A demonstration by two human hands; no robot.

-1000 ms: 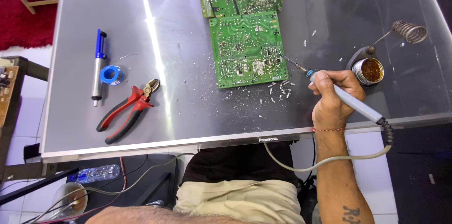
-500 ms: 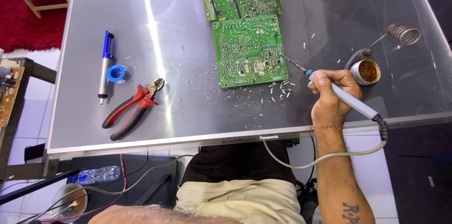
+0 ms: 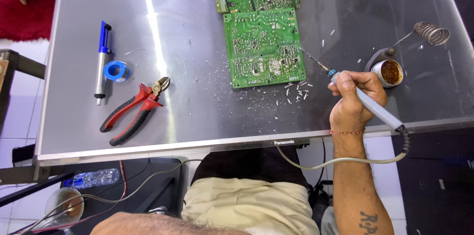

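Still, the right hand [image 3: 356,100] grips the soldering iron [image 3: 368,104], its tip staying at the right edge of the green circuit board [image 3: 264,47] as before; left hand is out of view

Colours before you:
- Soldering iron [image 3: 368,101]: pale grey handle, blue collar, black cord end.
- Circuit boards [image 3: 265,47]: green, speckled with fine silver dots and lines.
- Worktop [image 3: 197,116]: brushed silver grey, littered with white flecks.
- Cutters [image 3: 133,111]: red handles edged in black.
- Solder sucker [image 3: 101,62]: blue and silver.
- Tape roll [image 3: 116,71]: blue.
- Tin [image 3: 386,73]: silver rim, amber-brown inside.
- Your wrist thread [image 3: 346,132]: red.
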